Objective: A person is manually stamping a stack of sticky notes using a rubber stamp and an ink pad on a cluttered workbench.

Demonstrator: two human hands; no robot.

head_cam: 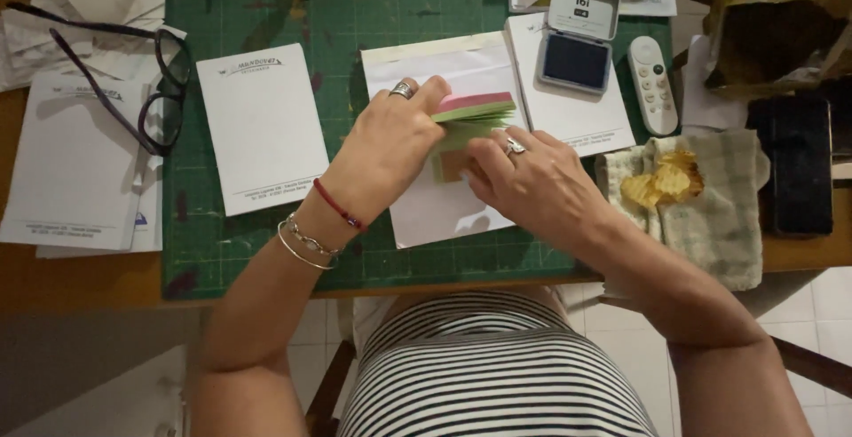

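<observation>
Together, two hands [461, 157] leaf one coloured paper block [472, 109].

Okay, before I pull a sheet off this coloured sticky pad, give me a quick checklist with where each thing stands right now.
1. Pad held: left hand has it in its grip, thumb edge lifting the pink and green sheets. Ok.
2. Right hand in place: at the lower sheets, touching. Ok.
3. Single sheet separated: fingers hide it. Cannot tell.
4. White paper under the pad lies flat on the green mat. Ok.
5. Ink pad open, close to the work, lid up. Not ok.
6. Crisps on the cloth by the right wrist. Not ok.
</observation>
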